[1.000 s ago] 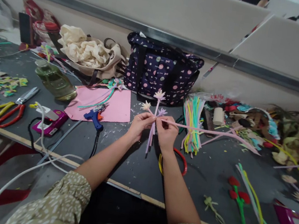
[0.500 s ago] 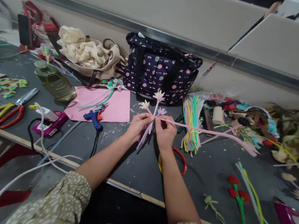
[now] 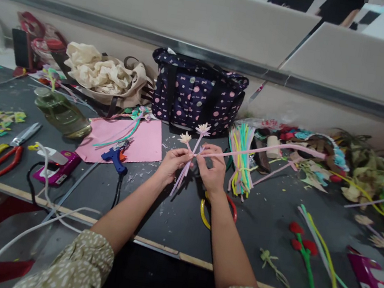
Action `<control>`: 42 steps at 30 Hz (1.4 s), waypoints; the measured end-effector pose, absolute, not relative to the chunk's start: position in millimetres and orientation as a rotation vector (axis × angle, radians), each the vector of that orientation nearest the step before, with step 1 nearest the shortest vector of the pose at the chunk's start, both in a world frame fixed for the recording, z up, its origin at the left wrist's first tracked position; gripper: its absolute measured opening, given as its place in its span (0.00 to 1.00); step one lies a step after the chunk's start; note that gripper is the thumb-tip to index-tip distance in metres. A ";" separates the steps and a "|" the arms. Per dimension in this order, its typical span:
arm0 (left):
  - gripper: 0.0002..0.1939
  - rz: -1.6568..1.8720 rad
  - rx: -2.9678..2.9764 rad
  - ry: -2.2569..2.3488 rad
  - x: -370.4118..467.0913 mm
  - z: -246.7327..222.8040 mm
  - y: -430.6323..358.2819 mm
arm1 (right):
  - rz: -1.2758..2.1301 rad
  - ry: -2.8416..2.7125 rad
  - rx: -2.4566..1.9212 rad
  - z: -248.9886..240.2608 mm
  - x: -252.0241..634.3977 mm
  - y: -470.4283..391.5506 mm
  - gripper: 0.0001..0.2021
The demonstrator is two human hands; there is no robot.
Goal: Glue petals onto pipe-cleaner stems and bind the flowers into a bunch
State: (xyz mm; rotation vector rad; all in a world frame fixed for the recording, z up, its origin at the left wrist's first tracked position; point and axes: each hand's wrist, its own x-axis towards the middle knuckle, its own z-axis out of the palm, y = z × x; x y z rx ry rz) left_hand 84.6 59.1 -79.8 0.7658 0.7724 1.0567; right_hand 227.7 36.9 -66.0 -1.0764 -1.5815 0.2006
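Observation:
My left hand (image 3: 174,163) pinches a small bunch of pipe-cleaner flowers (image 3: 199,140) where their lilac stems cross. Cream and lilac heads stand above the fingers, and stem ends slant out below. Close beside it, my right hand (image 3: 212,170) is closed on a long pink pipe cleaner (image 3: 267,149), whose near end meets the stems. Its free length reaches far to the right, over a tied bundle of coloured pipe cleaners (image 3: 242,161). Under my right wrist lie red and yellow handled scissors (image 3: 232,208), partly hidden.
A blue glue gun (image 3: 116,157) rests on pink paper (image 3: 148,145), with a green bottle (image 3: 61,112) and more scissors (image 3: 10,150) to the left. Behind stands a dark patterned bag (image 3: 195,94). Red pipe-cleaner flowers (image 3: 305,252) and a purple box (image 3: 374,279) lie at right.
The pink pipe cleaner's free end has swung upward, away from the table. Both hands stay together at the stems, and the flower bunch has tilted slightly. The camera view has shifted a little.

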 end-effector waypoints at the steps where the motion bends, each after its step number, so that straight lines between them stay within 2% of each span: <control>1: 0.17 1.043 0.756 0.773 84.3 -79.0 59.2 | 0.199 -1.576 -1.089 -66.1 228.1 36.9 0.01; 10: 0.18 1.060 0.817 0.806 82.5 -73.3 61.2 | 0.233 -1.595 -1.076 -63.8 230.3 37.7 0.01; 16: 0.16 1.008 0.847 0.809 79.4 -73.5 63.4 | 0.434 -1.469 -1.109 -60.2 235.6 36.5 0.05; 24: 0.15 0.939 0.910 0.750 77.8 -74.9 64.5 | 0.877 -1.182 -1.075 -55.6 242.7 38.7 0.10; 34: 0.16 0.860 0.880 0.628 77.9 -72.3 61.6 | 0.931 -1.078 -1.058 -61.0 243.1 43.0 0.11; 42: 0.19 0.812 0.887 0.543 74.6 -70.8 57.0 | 1.134 -1.019 -0.973 -55.1 239.9 39.6 0.14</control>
